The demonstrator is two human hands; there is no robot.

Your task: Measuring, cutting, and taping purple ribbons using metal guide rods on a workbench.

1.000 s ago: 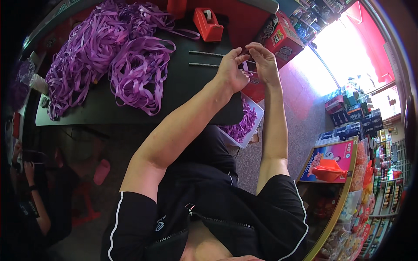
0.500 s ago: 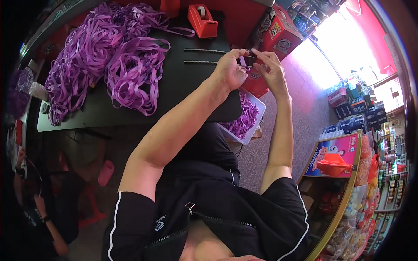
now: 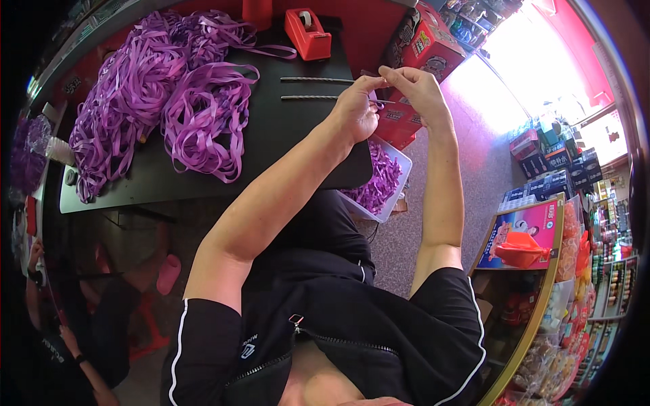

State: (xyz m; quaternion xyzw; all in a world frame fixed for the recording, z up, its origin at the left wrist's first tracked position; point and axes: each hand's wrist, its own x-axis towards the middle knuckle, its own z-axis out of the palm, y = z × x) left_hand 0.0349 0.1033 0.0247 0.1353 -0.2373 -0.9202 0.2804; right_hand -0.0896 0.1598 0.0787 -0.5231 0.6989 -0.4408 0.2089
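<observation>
Two thin twisted metal rods, an upper one and a lower one, reach out side by side over the black table toward its right edge. My left hand is closed at their right ends, with a short bit of purple ribbon showing at its fingers. Beside it, my right hand pinches thumb and forefinger together close to my left thumb; what lies in that pinch is too small to make out. The lower rod's tip pokes out past my left fingers.
Heaps of purple ribbon cover the table's left, with a red tape dispenser at the back. Below the right edge stands a white bin of purple ribbon pieces. A display case is at right; another person sits lower left.
My right fingers, spread near the rod ends before, have drawn together into a pinch against my left thumb. The right hand has turned and its forearm shifted slightly right. The rods stay in place.
</observation>
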